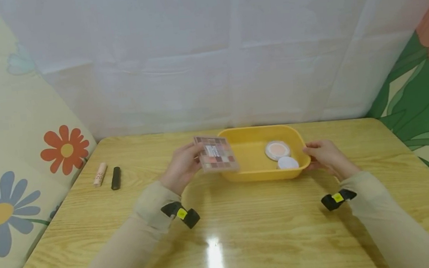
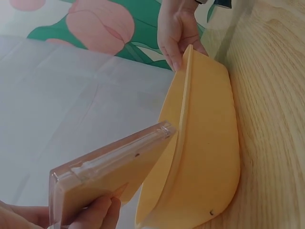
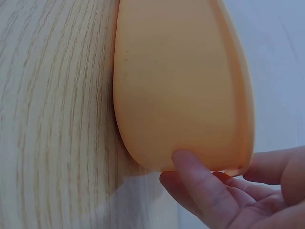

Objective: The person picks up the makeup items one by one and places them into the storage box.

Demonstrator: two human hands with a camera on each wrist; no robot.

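My left hand (image 1: pixel 183 165) grips an eyeshadow palette (image 1: pixel 217 154) with a clear lid and a grid of pink and brown pans. The palette is tilted over the left end of a yellow plastic basket (image 1: pixel 257 175). In the left wrist view the palette (image 2: pixel 109 167) appears edge-on beside the basket rim. My right hand (image 1: pixel 326 157) holds the basket's right end, thumb at the rim and fingers against the outer wall (image 3: pixel 186 95). Inside the basket lie a round compact (image 1: pixel 277 150) and a white round-lidded item (image 1: pixel 288 162), partly hidden by the front wall.
On the left of the wooden table (image 1: pixel 246 226) lie a pink patterned tube (image 1: pixel 100 174) and a black tube (image 1: pixel 115 178). A white cloth (image 1: pixel 208 65) hangs along the back edge. Flower-printed panels stand at both sides.
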